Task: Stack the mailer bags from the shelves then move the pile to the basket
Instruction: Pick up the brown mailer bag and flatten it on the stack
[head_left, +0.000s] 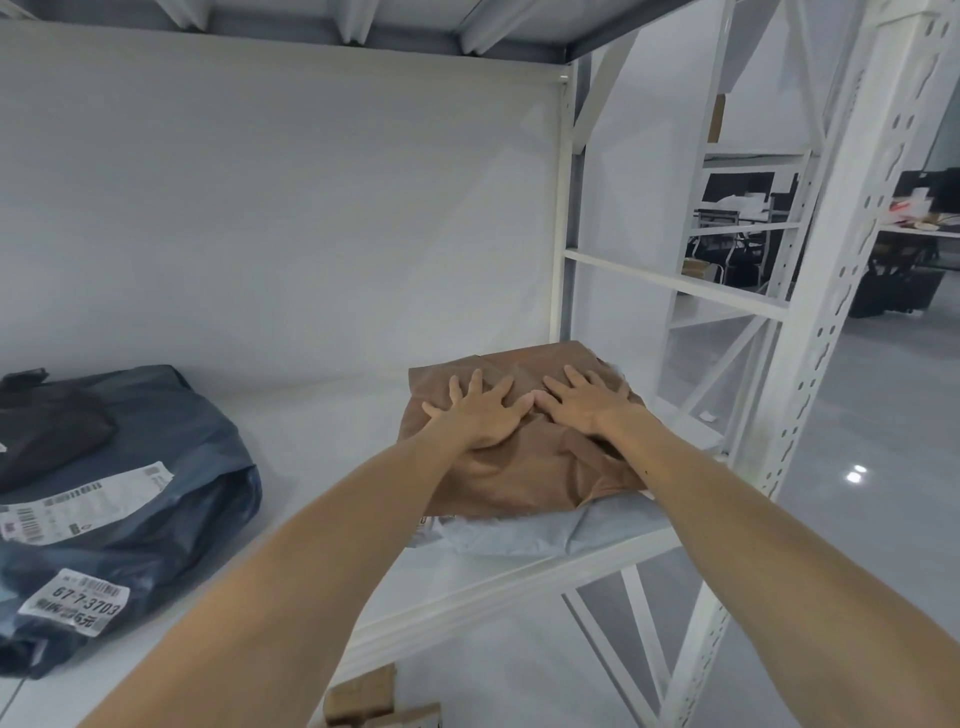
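Observation:
A brown mailer bag (524, 467) lies on top of a pale grey mailer bag (524, 535) at the right end of the white shelf (322, 441). My left hand (480, 413) and my right hand (584, 402) both press flat on the brown bag, fingers spread, thumbs almost touching. At the left of the shelf lies a dark blue mailer bag (140, 467) with white shipping labels, and a black bag (47, 426) rests on its far left part. No basket is in view.
White slotted uprights (831, 312) and diagonal braces frame the shelf on the right. The shelf above (363, 26) hangs overhead. Cardboard boxes (363, 699) sit on the level below. Beyond the rack are a grey floor and dark desks.

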